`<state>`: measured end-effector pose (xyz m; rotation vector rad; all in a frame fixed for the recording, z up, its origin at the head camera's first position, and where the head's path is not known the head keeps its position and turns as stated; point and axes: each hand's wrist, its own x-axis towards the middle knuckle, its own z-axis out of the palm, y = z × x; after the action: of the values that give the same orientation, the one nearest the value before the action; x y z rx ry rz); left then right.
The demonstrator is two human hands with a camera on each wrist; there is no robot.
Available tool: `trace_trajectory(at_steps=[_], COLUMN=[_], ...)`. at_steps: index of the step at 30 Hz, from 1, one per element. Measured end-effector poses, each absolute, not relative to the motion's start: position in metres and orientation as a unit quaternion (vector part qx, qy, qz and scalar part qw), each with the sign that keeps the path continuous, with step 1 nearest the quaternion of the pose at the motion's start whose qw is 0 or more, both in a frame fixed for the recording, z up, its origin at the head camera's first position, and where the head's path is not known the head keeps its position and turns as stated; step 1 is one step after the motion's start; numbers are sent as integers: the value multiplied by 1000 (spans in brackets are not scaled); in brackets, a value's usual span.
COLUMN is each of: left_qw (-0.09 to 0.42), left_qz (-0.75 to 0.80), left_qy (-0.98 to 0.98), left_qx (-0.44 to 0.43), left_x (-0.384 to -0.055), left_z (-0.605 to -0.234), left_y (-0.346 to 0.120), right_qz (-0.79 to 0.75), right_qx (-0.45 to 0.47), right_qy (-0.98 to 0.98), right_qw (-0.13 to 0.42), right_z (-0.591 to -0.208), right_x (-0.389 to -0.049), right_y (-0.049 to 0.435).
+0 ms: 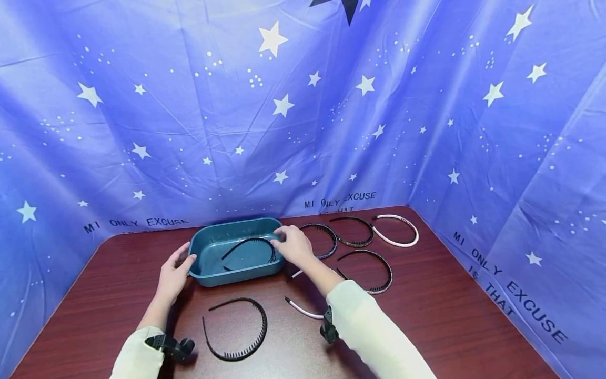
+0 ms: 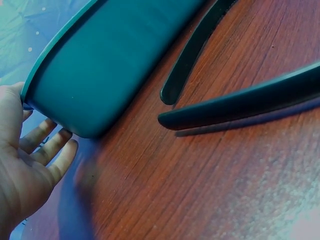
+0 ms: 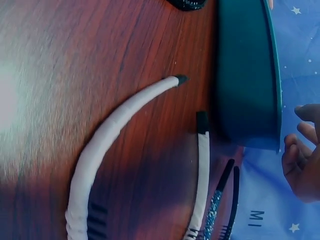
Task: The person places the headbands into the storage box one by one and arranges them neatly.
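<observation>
Oblong teal basin (image 1: 236, 276), round-cornered, glossy inside, containing one black headband (image 1: 256, 239). Gripped by left fingers (image 2: 64, 162); flanked by right fingers (image 1: 285, 230), loosely parted.

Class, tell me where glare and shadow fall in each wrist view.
Left wrist view: pale glare on the table at lower right, a shadow under the nearer arm of the black headband; right wrist view: white glare at the left edge, dimmer wood toward the bottom.
</observation>
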<state>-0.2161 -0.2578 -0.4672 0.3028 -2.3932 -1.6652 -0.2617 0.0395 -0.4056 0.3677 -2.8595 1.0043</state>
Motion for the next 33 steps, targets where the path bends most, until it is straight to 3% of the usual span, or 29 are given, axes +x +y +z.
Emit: trace_trajectory(at_steps=[14, 33], left_qw=[110, 115], left_qz=[-566, -567], left_qy=[-811, -811], left_qx=[98, 87], left_x=[-215, -215], left_z=[-467, -468], left_y=[-257, -258], right_qz=[303, 270], right_qx=[165, 144], right_qy=[-938, -951], right_qw=[41, 48], right_z=[-403, -401], right_x=[-264, -267], right_y=[66, 98])
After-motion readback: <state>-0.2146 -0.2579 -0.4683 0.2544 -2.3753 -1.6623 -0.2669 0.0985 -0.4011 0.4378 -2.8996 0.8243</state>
